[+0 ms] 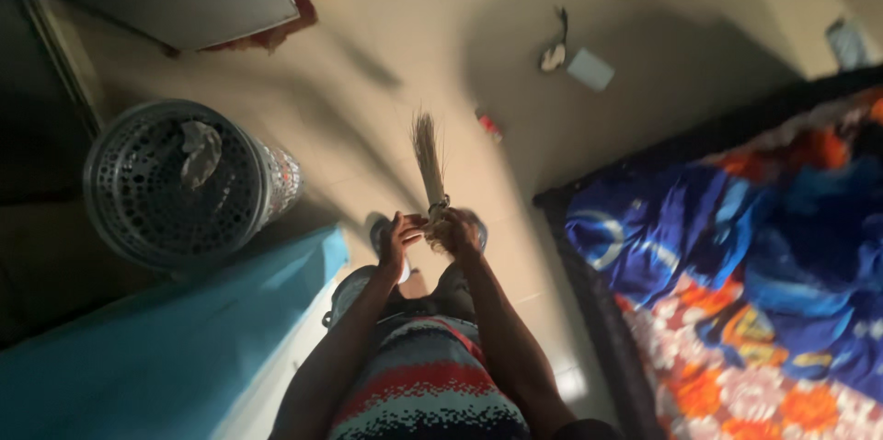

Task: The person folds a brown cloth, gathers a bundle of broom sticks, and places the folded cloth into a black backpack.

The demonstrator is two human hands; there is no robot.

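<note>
Tiled floor (386, 26) between a blue sheet (166, 348) and patterned bedding (754, 247). Perforated basket (175, 184) holding crumpled cloth (200, 153). Right hand (457, 233) closed round the broom (429, 164), bristles pointing away; left hand (397, 242), half-open, touching its bound end.

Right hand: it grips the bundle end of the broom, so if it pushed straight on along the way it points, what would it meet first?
The right hand points up-frame along the broom, over bare floor. The way looks free; the small red object lies just to the right of that line, though depth is hard to judge.
</note>
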